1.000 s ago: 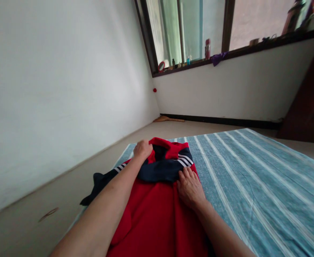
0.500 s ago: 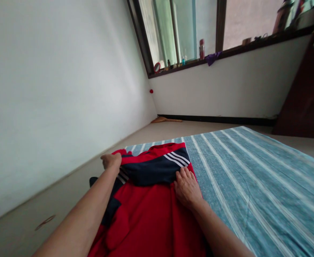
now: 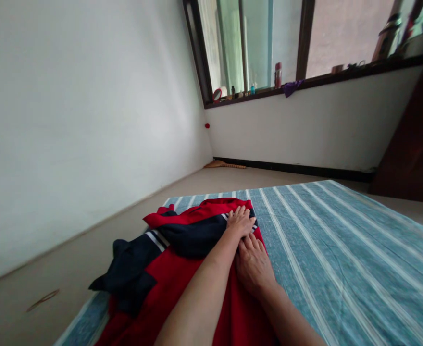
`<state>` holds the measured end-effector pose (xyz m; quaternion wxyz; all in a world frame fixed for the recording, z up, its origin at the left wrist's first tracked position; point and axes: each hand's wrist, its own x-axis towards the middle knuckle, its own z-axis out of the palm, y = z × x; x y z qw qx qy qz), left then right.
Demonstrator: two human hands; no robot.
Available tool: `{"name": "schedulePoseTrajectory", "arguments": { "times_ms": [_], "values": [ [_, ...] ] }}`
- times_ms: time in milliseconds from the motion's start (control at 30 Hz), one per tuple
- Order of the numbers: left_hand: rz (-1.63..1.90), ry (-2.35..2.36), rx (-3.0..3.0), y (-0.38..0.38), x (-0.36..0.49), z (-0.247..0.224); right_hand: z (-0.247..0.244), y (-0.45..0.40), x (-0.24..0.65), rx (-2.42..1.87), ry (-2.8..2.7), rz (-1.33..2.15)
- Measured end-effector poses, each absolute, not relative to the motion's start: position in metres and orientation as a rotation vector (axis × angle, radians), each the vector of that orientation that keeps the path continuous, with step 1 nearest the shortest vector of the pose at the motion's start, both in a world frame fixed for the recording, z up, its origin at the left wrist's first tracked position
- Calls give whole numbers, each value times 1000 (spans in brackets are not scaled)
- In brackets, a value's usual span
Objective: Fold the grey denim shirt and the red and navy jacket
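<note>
A red and navy jacket (image 3: pixel 186 274) with white stripes lies spread on a blue striped cloth (image 3: pixel 316 254). One navy sleeve part is folded across its top, and another navy part bunches up at the left. My left hand (image 3: pixel 239 221) rests flat on the folded part near its right end, covering some of the white stripes, with fingers stretched out. Just below it, my right hand (image 3: pixel 255 263) lies on the jacket's right edge, fingers extended and pressed to the fabric. The two hands are close together. My left forearm crosses over the red middle of the jacket.
A white wall (image 3: pixel 89 120) rises at the left. Beyond the cloth, a broom (image 3: pixel 218 164) lies on the floor by the corner. The window sill (image 3: pixel 258 94) carries bottles, a small mirror (image 3: pixel 217 95) and a purple cloth (image 3: pixel 291 88). A dark red door (image 3: pixel 413 139) stands at the right.
My left hand has let go of the jacket's left side and moved right onto the folded part beside my right hand. The left end of the jacket now lies loose.
</note>
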<state>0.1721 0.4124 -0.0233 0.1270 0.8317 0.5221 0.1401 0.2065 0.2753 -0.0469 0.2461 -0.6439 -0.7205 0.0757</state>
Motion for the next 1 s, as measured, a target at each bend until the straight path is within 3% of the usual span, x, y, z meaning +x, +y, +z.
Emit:
{"name": "schedulePoseTrajectory", "arguments": {
  "times_ms": [267, 1000],
  "values": [
    [193, 1640, 2496, 417, 170, -30, -43, 274, 206, -1769, -1953, 249],
    [235, 2103, 2665, 422, 159, -11, -36, 273, 206, -1802, -1922, 253]
  ]
}}
